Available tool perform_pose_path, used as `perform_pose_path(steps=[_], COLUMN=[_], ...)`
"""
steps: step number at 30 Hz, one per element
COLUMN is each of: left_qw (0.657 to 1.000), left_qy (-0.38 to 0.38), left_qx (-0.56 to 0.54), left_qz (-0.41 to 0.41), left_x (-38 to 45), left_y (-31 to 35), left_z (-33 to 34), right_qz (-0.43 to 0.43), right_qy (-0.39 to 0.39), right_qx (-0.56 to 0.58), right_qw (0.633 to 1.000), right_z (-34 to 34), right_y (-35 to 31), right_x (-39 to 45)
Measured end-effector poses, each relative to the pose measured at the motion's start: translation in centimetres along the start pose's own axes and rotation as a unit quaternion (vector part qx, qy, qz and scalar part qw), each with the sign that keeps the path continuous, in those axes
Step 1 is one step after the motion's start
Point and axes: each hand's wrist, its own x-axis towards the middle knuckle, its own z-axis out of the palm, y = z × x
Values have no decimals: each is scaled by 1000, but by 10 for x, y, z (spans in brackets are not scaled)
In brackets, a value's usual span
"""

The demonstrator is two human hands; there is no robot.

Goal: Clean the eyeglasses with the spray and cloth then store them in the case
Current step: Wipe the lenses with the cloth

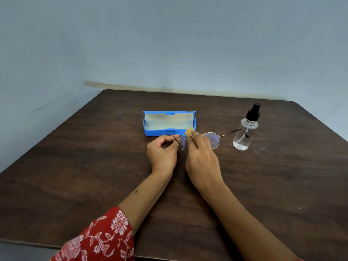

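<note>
Mid-wipe, judging by the layout: cloth [189, 132] pressed on 1 lens of the eyeglasses [211, 140], pinched in the curled fingers of the right hand [202, 157]. Left hand [162, 150] pinching the near temple, steadying the frame just above the table [75, 166]. Spraying probably done, given the spray bottle [245, 129] set upright at right. Other lens left uncovered; storing not yet begun, with the blue case [169, 123] lying open just behind. Long axis of the glasses running left-right, lens fronts seemingly toward the case, far temple unfolded, reaching toward the bottle.
</note>
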Motion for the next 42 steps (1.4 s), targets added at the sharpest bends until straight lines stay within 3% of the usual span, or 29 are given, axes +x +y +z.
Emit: perform_pose_path(steps=[31,36,42], left_qw=[1000,1000,1000], left_qy=[-7,-7,-8], left_qx=[11,7,16], left_qz=[6,10,4], left_x=[-1,0,2], left_y=[1,1,-1], left_z=[0,-1,0], right_qz=[-1,-8,12], right_qy=[24,-2,35], right_qx=[2,24,4], right_qw=[1000,1000,999], right_z=[-2,-1,-1], right_y=[-1,-7,0], right_x=[0,-6,3])
